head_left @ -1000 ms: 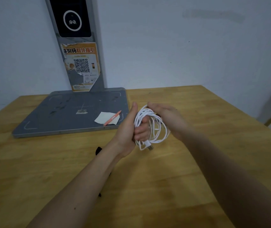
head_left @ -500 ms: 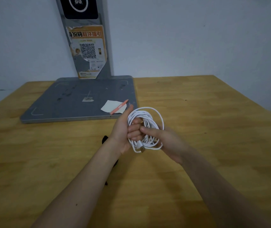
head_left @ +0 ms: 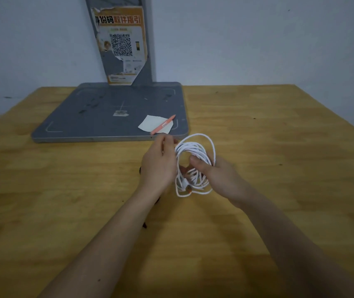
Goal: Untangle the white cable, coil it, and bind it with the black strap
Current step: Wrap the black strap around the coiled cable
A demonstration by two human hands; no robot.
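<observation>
The white cable (head_left: 195,147) is wound into a loose coil of several loops, held above the wooden table (head_left: 279,147). My right hand (head_left: 217,177) grips the coil's right side, thumb over the loops. My left hand (head_left: 158,166) holds the coil's left side, its fingers hidden behind the loops. A plug end hangs at the bottom of the coil. The black strap (head_left: 144,225) lies on the table under my left forearm, mostly hidden; only small dark bits show.
A grey flat base (head_left: 98,117) with an upright post stands at the back of the table, bearing a torn orange poster with a QR code (head_left: 121,45). A white paper slip (head_left: 150,123) and an orange pen (head_left: 163,125) lie on the base's near right corner.
The coil has turned and opened into a rounder ring. My right hand shifted from the top of the coil down to its right side. The view has tipped downward.
</observation>
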